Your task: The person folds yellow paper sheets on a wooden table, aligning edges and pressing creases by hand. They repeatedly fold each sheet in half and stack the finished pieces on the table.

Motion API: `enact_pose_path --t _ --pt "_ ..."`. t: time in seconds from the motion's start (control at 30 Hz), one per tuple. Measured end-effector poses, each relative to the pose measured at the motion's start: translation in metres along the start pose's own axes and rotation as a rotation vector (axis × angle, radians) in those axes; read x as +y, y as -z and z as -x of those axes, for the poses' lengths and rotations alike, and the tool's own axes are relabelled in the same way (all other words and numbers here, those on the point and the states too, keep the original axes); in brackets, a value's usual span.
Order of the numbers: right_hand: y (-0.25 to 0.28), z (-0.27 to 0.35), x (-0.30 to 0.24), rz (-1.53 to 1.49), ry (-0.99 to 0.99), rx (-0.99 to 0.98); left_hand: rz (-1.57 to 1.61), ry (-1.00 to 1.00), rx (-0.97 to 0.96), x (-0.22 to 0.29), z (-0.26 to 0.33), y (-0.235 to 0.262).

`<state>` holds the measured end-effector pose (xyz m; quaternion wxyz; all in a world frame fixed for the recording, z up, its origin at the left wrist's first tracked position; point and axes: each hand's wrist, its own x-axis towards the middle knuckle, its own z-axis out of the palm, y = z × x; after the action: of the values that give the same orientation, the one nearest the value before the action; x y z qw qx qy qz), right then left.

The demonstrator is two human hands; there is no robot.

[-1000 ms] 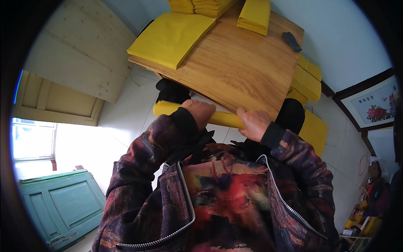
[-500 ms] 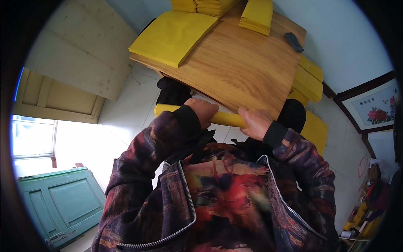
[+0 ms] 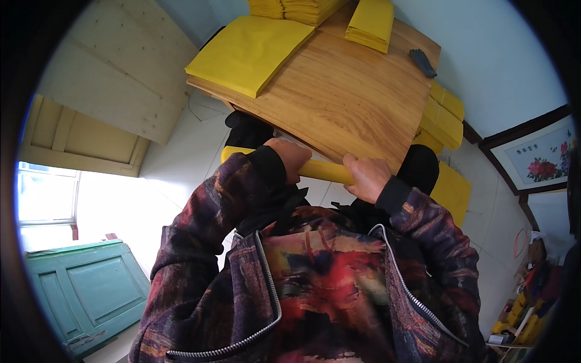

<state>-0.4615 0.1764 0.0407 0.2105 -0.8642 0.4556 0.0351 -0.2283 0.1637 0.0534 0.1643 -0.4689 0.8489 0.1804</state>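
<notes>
Between my hands, over my lap and just below the table's front edge, is a long yellow piece of paper (image 3: 325,172), rolled or folded; I cannot tell which. My left hand (image 3: 292,158) is closed round it left of the middle, and its left end sticks out past the sleeve. My right hand (image 3: 368,178) grips the right end, with the thumb on top. The wooden table (image 3: 354,97) lies beyond my hands. A flat stack of yellow paper (image 3: 251,54) rests on its left corner.
At the table's back are a tall yellow paper stack (image 3: 293,8) and a narrower folded stack (image 3: 370,25). A dark grey cloth or glove (image 3: 422,63) lies on the right. Yellow bundles (image 3: 445,115) sit beyond the right edge. A green cabinet (image 3: 100,290) stands left, a framed picture (image 3: 535,158) right.
Both hands keep their grip on the yellow paper. It has tilted a little and shows slightly flatter between them. The whole view has shifted very slightly.
</notes>
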Motion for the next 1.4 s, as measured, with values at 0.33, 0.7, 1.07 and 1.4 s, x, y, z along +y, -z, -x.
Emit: enact_pose_path --t 0.33,0.7,1.07,1.4 --pt "0.007 -0.001 0.015 -0.216 0.048 -0.15 -0.058 -0.045 0.144 -0.006 0.002 0.005" --pt "0.005 0.001 0.022 -0.609 -0.001 -0.411 -0.124 -0.144 0.385 -0.002 0.005 -0.001" --pt "0.008 0.002 0.021 -0.776 -0.03 -0.591 -0.085 -0.163 0.37 -0.01 0.007 0.005" --pt "-0.008 0.008 0.02 -0.157 0.076 -0.113 0.01 -0.066 0.095 -0.012 0.007 0.003"
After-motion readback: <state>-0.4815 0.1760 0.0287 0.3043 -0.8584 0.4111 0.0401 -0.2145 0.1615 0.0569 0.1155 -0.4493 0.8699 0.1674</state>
